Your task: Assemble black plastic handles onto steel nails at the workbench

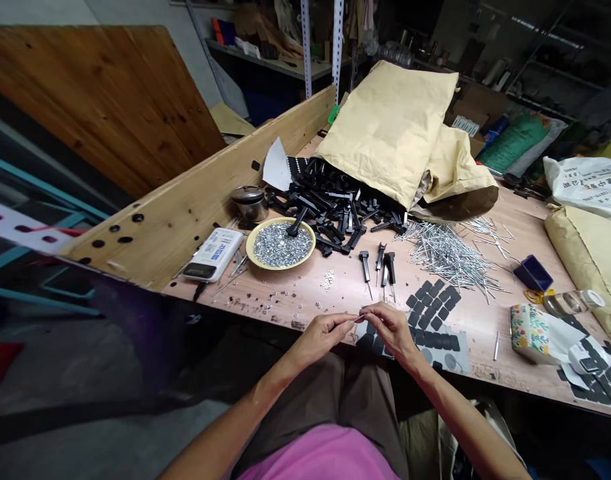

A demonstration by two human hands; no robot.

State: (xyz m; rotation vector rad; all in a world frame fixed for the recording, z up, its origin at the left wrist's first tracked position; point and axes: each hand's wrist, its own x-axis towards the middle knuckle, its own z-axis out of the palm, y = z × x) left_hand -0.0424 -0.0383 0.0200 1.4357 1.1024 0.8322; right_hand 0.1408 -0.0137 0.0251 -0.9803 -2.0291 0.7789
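Note:
My left hand point(328, 333) and my right hand point(392, 328) meet at the table's front edge, fingertips pinched together. Between them is a small thin piece point(359, 319), mostly covered by the fingers, so its kind cannot be made out. Under and beside my right hand lies a grey sheet point(462, 343) bearing rows of black rounded pads point(432, 303). Just beyond the hands, several black plastic parts with thin metal pins point(390, 267) lie apart from the heap. A little scatter of small white bits point(328, 280) is to their left.
Left of centre stand a yellow bowl of small metal pieces point(280, 245), a white scale point(214, 255) and a lidded metal pot point(250, 202). Behind are a heap of black parts point(335, 213) and a paper sack point(390, 127). Metal pins point(450, 257), a blue box point(533, 273) and a tissue pack point(530, 330) lie right.

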